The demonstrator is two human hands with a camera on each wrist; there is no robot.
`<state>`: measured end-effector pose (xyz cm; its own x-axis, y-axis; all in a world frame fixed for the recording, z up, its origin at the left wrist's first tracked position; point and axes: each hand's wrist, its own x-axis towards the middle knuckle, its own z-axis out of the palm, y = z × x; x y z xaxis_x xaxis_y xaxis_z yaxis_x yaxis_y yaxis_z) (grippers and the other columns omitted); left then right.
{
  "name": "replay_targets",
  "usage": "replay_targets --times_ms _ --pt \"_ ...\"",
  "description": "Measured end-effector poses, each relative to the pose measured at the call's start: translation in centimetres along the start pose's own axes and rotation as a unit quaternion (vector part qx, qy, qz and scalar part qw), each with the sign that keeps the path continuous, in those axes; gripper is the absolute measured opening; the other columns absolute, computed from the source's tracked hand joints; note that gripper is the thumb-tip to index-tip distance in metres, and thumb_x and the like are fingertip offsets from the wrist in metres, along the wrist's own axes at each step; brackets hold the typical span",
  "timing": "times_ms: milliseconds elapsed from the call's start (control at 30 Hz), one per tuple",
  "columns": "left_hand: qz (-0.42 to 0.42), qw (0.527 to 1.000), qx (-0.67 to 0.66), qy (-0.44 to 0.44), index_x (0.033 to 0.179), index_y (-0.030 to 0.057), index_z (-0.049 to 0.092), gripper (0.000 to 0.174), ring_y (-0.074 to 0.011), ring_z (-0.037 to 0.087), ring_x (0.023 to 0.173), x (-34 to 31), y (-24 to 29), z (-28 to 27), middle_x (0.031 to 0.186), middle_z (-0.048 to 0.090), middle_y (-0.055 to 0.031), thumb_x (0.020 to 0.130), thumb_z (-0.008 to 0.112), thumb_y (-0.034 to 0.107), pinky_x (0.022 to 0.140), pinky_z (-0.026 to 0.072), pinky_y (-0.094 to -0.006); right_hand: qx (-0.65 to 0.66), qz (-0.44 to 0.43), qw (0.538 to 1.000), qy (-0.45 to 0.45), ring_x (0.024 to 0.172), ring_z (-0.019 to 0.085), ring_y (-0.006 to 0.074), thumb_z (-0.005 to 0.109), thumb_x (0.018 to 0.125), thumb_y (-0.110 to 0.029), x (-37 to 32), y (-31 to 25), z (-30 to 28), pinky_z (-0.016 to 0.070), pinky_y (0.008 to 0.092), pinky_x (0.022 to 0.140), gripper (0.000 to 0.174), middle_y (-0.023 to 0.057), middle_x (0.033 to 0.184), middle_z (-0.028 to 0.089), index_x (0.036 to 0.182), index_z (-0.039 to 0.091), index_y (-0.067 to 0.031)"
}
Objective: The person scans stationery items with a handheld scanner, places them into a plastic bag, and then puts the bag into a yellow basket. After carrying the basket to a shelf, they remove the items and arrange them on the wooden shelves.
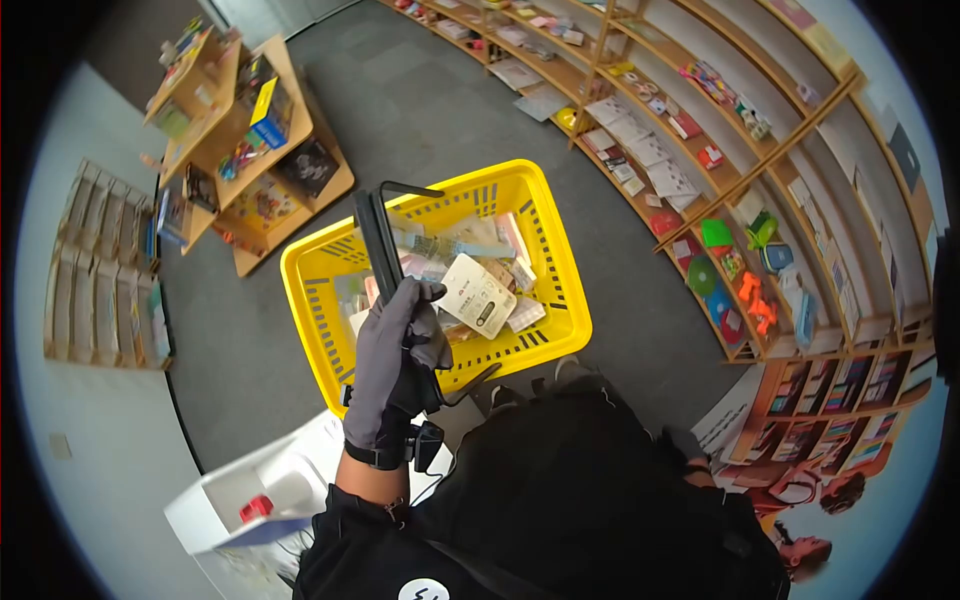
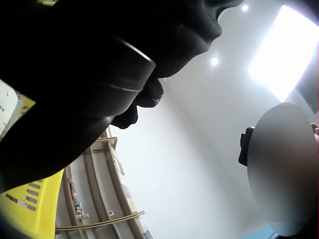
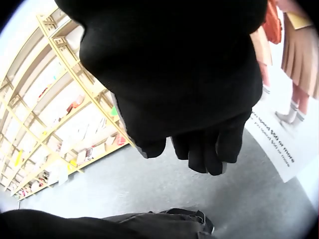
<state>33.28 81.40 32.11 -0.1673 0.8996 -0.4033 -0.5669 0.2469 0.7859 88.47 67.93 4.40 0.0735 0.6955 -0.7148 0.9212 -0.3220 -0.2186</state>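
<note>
A yellow shopping basket (image 1: 565, 255) hangs in front of the body, and my gloved left hand (image 1: 392, 345) grips its black handle (image 1: 376, 240). Inside lie several packaged goods, with a cream-coloured card pack (image 1: 478, 297) on top, close to the fingers. In the left wrist view the dark hand (image 2: 184, 47) curls above a strip of the yellow basket (image 2: 37, 211). My gloved right hand (image 1: 684, 446) hangs low by the right side, partly hidden by the black clothing. Seen from the right wrist, its fingers (image 3: 199, 154) point loosely down and hold nothing.
Curved wooden shelves (image 1: 640, 150) with small goods line the right side. A stepped wooden display stand (image 1: 300, 110) is at the far left, a white rack (image 1: 95, 290) by the left wall. A white bin-like unit (image 1: 215, 515) stands lower left; a printed poster (image 1: 800, 480) is lower right.
</note>
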Motion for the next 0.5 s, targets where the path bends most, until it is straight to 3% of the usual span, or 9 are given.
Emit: replay_targets --times_ms 67,100,167,267,333,400,500 --pt "0.01 1.0 0.002 -0.015 0.11 0.0101 0.067 0.025 -0.0066 0.04 0.047 2.7 0.6 1.0 0.067 0.047 0.0077 0.113 0.061 0.034 0.051 0.0359 -0.0287 -0.009 -0.027 1.0 0.001 0.081 0.071 0.0219 0.052 0.111 -0.031 2.1 -2.2 -1.1 0.0542 0.0375 0.072 0.037 0.0129 0.095 0.078 0.105 0.075 -0.0026" --pt "0.007 1.0 0.007 -0.009 0.11 0.0101 0.067 0.025 -0.0069 0.04 0.047 4.1 0.7 1.6 0.067 0.047 0.0077 0.113 0.061 0.034 0.051 0.0351 -0.0287 0.139 0.007 0.99 -0.004 0.079 0.071 0.0217 0.054 0.11 -0.032 4.5 -2.3 -0.9 0.0535 0.0373 0.071 0.037 0.0118 0.092 0.077 0.104 0.075 -0.0019" --pt "0.003 1.0 0.015 0.009 0.109 0.0101 0.067 0.025 -0.0075 0.041 0.047 7.2 1.1 2.4 0.067 0.047 0.0076 0.113 0.061 0.034 0.051 0.0334 -0.0287 0.417 0.077 0.906 -0.016 0.075 0.069 0.0214 0.059 0.109 -0.033 8.8 -3.2 -1.5 0.0519 0.0369 0.069 0.038 0.0096 0.085 0.076 0.101 0.076 -0.0003" --pt "-0.018 0.998 0.036 0.039 0.109 0.0097 0.067 0.025 -0.0073 0.04 0.047 11.3 1.2 3.5 0.067 0.048 0.0076 0.113 0.061 0.034 0.051 0.0327 -0.0284 0.498 0.069 0.863 0.046 0.077 0.069 0.0185 0.061 0.109 -0.033 13.3 -7.2 -5.4 0.0519 0.0361 0.069 0.036 0.0083 0.087 0.075 0.105 0.075 -0.0004" --pt "-0.023 0.996 0.048 0.065 0.109 0.0095 0.067 0.025 -0.0073 0.04 0.047 14.2 1.3 5.1 0.067 0.048 0.0076 0.113 0.061 0.034 0.051 0.0324 -0.0282 0.528 -0.032 0.838 0.137 0.079 0.069 0.016 0.06 0.111 -0.028 19.2 -8.6 -8.8 0.0531 0.0339 0.071 0.031 0.0064 0.092 0.076 0.109 0.076 -0.0012" --pt "-0.04 0.994 0.047 0.087 0.11 0.0088 0.068 0.026 -0.0074 0.041 0.048 16.7 1.8 7.0 0.068 0.048 0.0073 0.113 0.061 0.034 0.052 0.0319 -0.0285 0.511 -0.123 0.807 0.269 0.084 0.07 0.0149 0.058 0.112 -0.022 22.3 -15.3 -16.6 0.0547 0.031 0.074 0.028 0.006 0.099 0.077 0.118 0.076 -0.001" --pt "-0.048 0.991 0.053 0.114 0.11 0.0066 0.07 0.028 -0.0079 0.044 0.049 20.0 2.5 9.1 0.068 0.05 0.0059 0.113 0.062 0.033 0.05 0.0352 -0.0283 0.55 -0.263 0.776 0.157 0.09 0.073 0.015 0.06 0.111 -0.017 19.9 -28.6 -31.1 0.0571 0.0287 0.081 0.029 0.0067 0.103 0.078 0.129 0.075 -0.0001"
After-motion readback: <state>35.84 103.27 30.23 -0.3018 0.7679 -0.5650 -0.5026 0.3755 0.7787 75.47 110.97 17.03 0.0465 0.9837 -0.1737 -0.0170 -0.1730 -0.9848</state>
